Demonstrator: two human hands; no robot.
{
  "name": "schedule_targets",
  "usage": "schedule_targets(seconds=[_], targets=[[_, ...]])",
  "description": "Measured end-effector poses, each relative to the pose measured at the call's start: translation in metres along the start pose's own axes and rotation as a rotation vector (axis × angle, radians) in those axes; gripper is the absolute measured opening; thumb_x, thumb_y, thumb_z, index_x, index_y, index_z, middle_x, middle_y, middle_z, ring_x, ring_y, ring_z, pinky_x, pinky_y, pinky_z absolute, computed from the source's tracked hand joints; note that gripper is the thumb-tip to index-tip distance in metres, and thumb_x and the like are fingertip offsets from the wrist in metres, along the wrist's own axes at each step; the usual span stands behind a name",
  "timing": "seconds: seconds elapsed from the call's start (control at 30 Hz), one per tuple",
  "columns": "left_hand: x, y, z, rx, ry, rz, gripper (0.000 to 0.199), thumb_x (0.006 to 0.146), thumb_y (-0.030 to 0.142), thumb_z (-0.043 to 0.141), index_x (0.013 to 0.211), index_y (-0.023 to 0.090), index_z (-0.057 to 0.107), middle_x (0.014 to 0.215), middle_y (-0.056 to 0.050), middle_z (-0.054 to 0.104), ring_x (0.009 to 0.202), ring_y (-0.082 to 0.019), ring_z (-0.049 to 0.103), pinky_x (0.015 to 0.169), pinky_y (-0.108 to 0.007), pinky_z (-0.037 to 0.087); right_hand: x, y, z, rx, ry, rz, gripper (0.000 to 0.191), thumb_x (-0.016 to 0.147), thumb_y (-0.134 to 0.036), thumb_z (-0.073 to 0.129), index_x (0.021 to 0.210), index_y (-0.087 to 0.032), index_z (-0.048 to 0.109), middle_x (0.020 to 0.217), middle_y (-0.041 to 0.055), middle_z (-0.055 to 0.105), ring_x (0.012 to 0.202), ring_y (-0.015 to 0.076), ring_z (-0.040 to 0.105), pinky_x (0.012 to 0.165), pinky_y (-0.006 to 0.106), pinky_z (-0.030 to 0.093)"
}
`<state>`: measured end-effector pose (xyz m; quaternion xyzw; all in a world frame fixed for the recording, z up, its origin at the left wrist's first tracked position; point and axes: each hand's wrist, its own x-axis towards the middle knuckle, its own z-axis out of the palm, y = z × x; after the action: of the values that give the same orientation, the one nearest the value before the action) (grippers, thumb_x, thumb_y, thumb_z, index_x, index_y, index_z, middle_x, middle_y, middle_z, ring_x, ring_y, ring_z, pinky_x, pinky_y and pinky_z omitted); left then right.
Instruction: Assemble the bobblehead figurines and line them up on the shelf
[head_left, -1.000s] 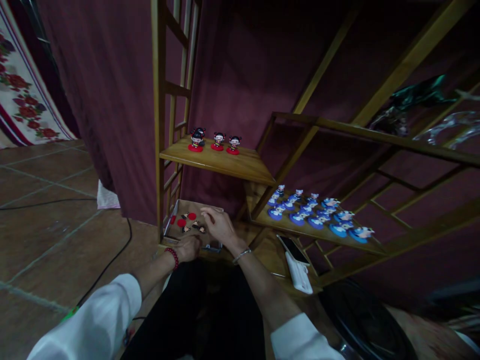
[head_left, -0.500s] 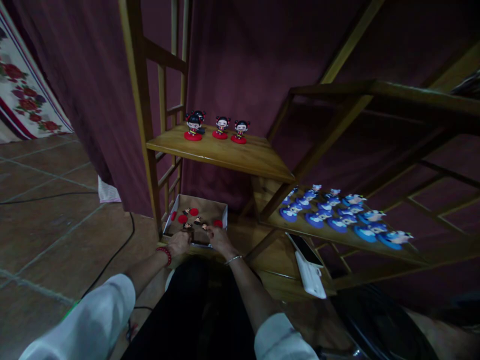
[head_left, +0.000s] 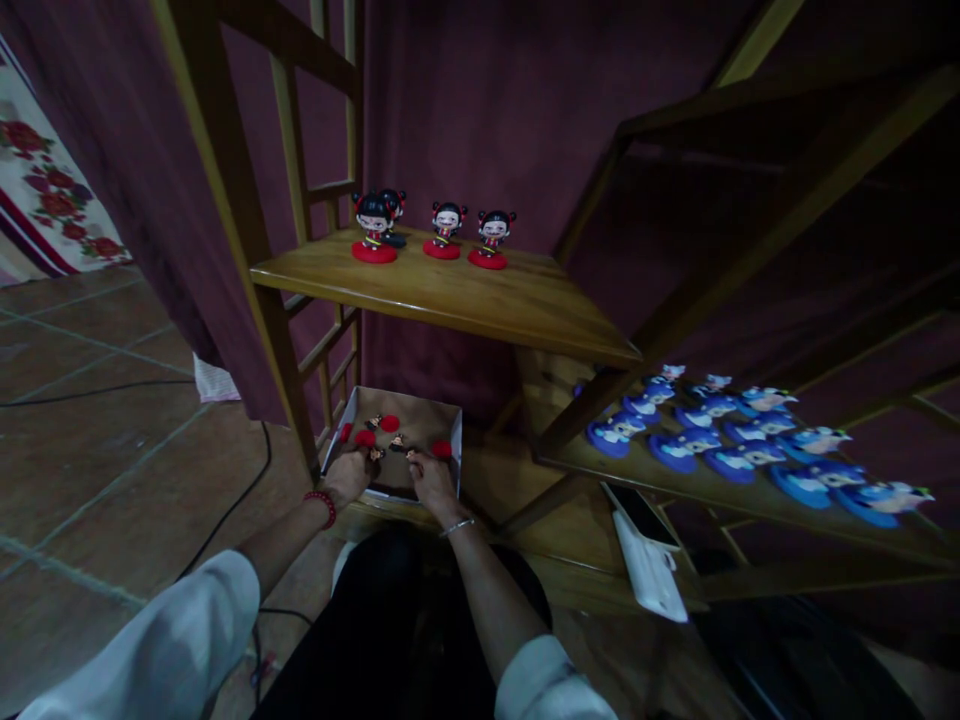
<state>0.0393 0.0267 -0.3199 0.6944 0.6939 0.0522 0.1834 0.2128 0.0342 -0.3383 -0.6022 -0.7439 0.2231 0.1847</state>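
Observation:
Inside a shallow cardboard box (head_left: 454,462) on the low shelf, my left hand (head_left: 351,476) has its fingers closed at a small dark figurine body (head_left: 377,454). On the right side of the box, my right hand (head_left: 435,484) pinches another small figurine body (head_left: 411,454); its fingertips partly cover the piece. Two more figurine bodies lie loose, one in the middle (head_left: 397,441) and one farther back (head_left: 373,422). Around them are several red round bases, among them a disc at the back (head_left: 389,424) and one at the right (head_left: 442,449).
Black-haired figurines on red bases (head_left: 442,230) stand on the wooden shelf (head_left: 450,300) above the box. Rows of blue figurines (head_left: 682,448) fill a shelf at right. Below them lie a phone (head_left: 642,513) and a white object (head_left: 651,575). A black cable (head_left: 240,500) crosses the tiled floor.
My view has shifted closer to the shelves. My left hand has moved a little forward, up to the figurine body. The right hand keeps its pinch at about the same place in the box.

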Motion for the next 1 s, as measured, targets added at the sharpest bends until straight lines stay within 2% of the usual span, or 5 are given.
schedule_targets(seconds=[0.2, 0.47, 0.6, 0.83, 1.0], targets=[[0.014, 0.008, 0.008, 0.060, 0.149, 0.135, 0.028, 0.078, 0.015, 0.041, 0.098, 0.014, 0.061, 0.105, -0.013, 0.060, 0.104, -0.022, 0.050, 0.090, -0.031, 0.036, 0.007, 0.002, 0.006, 0.011, 0.043, 0.009, 0.024, 0.077, -0.012, 0.047, 0.094, -0.019, 0.062, 0.099, 0.0043, 0.064, 0.093, 0.0143, 0.057, 0.083, 0.021, 0.040], [0.036, 0.025, 0.020, 0.059, 0.144, 0.138, 0.030, 0.078, 0.017, 0.042, 0.103, 0.013, 0.059, 0.102, -0.011, 0.061, 0.104, -0.021, 0.047, 0.090, -0.030, 0.033, 0.022, 0.000, 0.004, -0.043, 0.058, 0.019, 0.025, 0.081, -0.013, 0.042, 0.098, -0.017, 0.061, 0.099, 0.0059, 0.063, 0.092, 0.0151, 0.056, 0.081, 0.022, 0.039], [0.043, 0.034, 0.024, 0.114, 0.151, 0.091, 0.029, 0.078, 0.025, 0.044, 0.099, 0.013, 0.060, 0.105, -0.012, 0.060, 0.106, -0.025, 0.044, 0.088, -0.035, 0.034, 0.025, 0.000, 0.004, -0.072, 0.016, 0.024, 0.026, 0.080, -0.013, 0.042, 0.097, -0.017, 0.061, 0.099, 0.0064, 0.063, 0.092, 0.0154, 0.056, 0.081, 0.023, 0.038], [0.048, 0.043, 0.030, 0.152, 0.148, 0.040, 0.029, 0.078, 0.031, 0.043, 0.094, 0.014, 0.060, 0.108, -0.013, 0.055, 0.110, -0.027, 0.038, 0.086, -0.038, 0.033, 0.028, 0.000, 0.004, -0.079, -0.017, 0.056, 0.027, 0.079, -0.013, 0.042, 0.099, -0.018, 0.060, 0.098, 0.0067, 0.064, 0.094, 0.0168, 0.056, 0.081, 0.024, 0.039], [0.048, 0.046, 0.032, 0.077, 0.159, 0.042, 0.029, 0.080, 0.028, 0.039, 0.096, 0.014, 0.060, 0.109, -0.014, 0.054, 0.109, -0.028, 0.038, 0.086, -0.039, 0.033, 0.028, -0.002, 0.003, -0.050, -0.025, 0.068, 0.027, 0.080, -0.012, 0.041, 0.097, -0.018, 0.060, 0.095, 0.0078, 0.065, 0.091, 0.0170, 0.058, 0.080, 0.024, 0.039]])
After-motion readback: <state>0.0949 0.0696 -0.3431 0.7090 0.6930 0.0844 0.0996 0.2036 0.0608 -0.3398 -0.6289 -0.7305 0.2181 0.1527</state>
